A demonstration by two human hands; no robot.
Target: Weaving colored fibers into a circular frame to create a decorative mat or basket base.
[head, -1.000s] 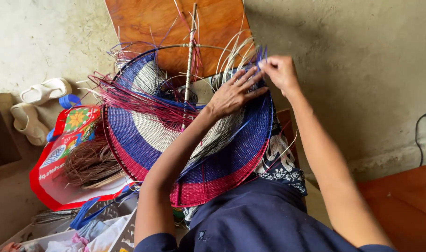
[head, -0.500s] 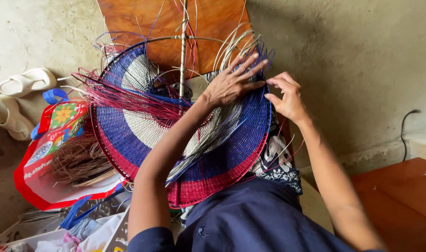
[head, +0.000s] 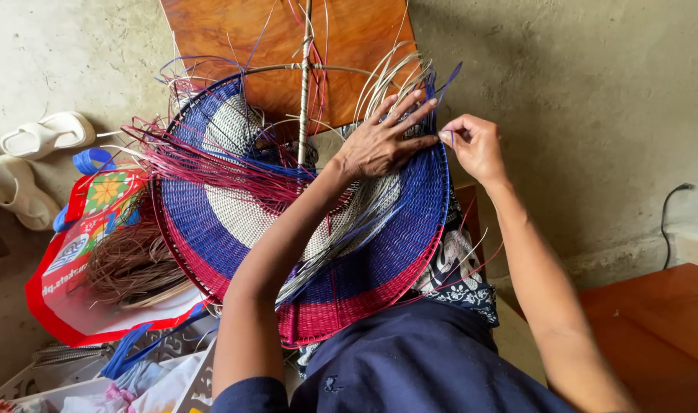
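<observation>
Pinching a blue strand (head: pixel 450 107), right hand (head: pixel 477 145); left hand (head: pixel 381 141) splayed flat.

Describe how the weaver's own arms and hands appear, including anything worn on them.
Both arms are bare from above the elbow down. A dark navy short sleeve covers the left upper arm, matching the navy top. The left hand and right hand are ungloved; no ring, watch or bracelet shows.
</observation>
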